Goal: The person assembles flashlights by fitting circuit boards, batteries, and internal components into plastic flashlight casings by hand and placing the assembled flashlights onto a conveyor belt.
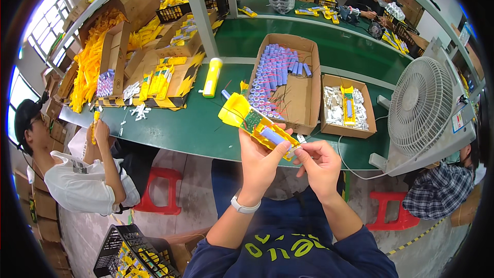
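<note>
My left hand (257, 164) is wrapped round a yellow plastic housing (234, 110), held tilted above the front edge of the table. Inside the housing lie a green circuit board (251, 119) and a purple battery cell (272, 135), with thin wires about them. My left thumb presses by the lower end of the cell. The thumb and forefinger of my right hand (321, 167) pinch at that same end of the housing, beside a small white piece (301, 138). What exactly sits between those fingertips is too small to make out.
Beyond my hands, a cardboard box (293, 92) holds many purple cells with wires. Right of it are a box of white pieces (334, 118) and a large fan (422, 105). A yellow cylinder (212, 77) stands on the green table (206, 128). Co-workers sit on both sides.
</note>
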{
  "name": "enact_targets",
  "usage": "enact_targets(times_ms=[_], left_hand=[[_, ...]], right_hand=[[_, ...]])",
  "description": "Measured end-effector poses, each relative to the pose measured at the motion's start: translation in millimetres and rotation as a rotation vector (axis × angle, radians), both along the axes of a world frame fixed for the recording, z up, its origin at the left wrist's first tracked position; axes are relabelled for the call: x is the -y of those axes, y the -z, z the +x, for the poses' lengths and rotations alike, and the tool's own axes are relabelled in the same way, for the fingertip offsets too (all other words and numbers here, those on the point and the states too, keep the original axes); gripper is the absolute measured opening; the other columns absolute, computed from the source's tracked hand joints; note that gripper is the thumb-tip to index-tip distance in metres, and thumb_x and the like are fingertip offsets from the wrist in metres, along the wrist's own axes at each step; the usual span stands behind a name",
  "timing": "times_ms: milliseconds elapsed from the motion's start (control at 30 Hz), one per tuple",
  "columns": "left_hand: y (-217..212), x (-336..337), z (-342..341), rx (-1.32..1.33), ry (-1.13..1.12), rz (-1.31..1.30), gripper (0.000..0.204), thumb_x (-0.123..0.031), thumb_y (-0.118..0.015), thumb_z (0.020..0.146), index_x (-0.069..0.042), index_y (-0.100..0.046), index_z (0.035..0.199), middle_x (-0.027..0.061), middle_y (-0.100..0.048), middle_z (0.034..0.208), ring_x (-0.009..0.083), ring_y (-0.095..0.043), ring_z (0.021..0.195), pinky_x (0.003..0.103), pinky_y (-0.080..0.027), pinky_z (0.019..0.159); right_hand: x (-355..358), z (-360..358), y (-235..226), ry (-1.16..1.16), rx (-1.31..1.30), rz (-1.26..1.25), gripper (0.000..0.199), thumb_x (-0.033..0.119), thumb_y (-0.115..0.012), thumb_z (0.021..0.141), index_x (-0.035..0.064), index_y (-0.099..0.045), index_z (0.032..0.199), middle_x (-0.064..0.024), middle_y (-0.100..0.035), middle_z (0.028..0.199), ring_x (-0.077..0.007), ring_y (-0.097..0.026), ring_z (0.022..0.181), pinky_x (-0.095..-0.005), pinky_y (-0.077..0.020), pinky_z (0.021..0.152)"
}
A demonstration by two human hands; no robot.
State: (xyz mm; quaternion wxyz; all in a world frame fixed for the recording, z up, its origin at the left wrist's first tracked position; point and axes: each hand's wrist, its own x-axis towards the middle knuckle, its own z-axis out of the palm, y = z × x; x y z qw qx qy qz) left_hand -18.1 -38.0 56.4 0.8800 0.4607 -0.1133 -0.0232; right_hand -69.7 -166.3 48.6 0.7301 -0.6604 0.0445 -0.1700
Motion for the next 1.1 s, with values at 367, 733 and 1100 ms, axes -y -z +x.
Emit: enact_targets(times_ms=[367,733,1100], left_hand=[[1,4,2,0.005,0.012,-0.001,0.068,0.01,-0.067,0.08,-0.005,-0.027,0.134,0.0194,-0.054,0.118,0.0341,-0.062,0.111,0.045,-0.053,0.095],[2,7,0,0.003,0.007,0.0,0.069,0.012,-0.066,0.08,-0.005,-0.026,0.134,0.0189,-0.055,0.118,0.0337,-0.062,0.111,0.044,-0.053,0.095],[0,5,-3,-0.001,0.017,0.019,0.071,0.012,-0.066,0.08,-0.005,-0.025,0.135,0.0193,-0.055,0.118,0.0336,-0.062,0.111,0.044,-0.054,0.095]], right_hand=[[6,-3,-4,0.02,-0.029,-0.116,0.013,0.0,-0.071,0.086,-0.0027,-0.063,0.097,-0.0089,-0.066,0.087,-0.0094,-0.064,0.064,-0.0197,-0.0483,0.045],[1,4,14,0.117,0.173,-0.322,0.013,-0.001,-0.073,0.083,-0.0003,-0.066,0.094,-0.007,-0.063,0.088,-0.0073,-0.06,0.067,-0.0205,-0.0468,0.056],[3,4,13,0.206,0.187,-0.512,0.029,-0.002,-0.077,0.077,0.0015,-0.065,0.104,-0.0049,-0.049,0.098,-0.005,-0.051,0.066,-0.0191,-0.044,0.052]])
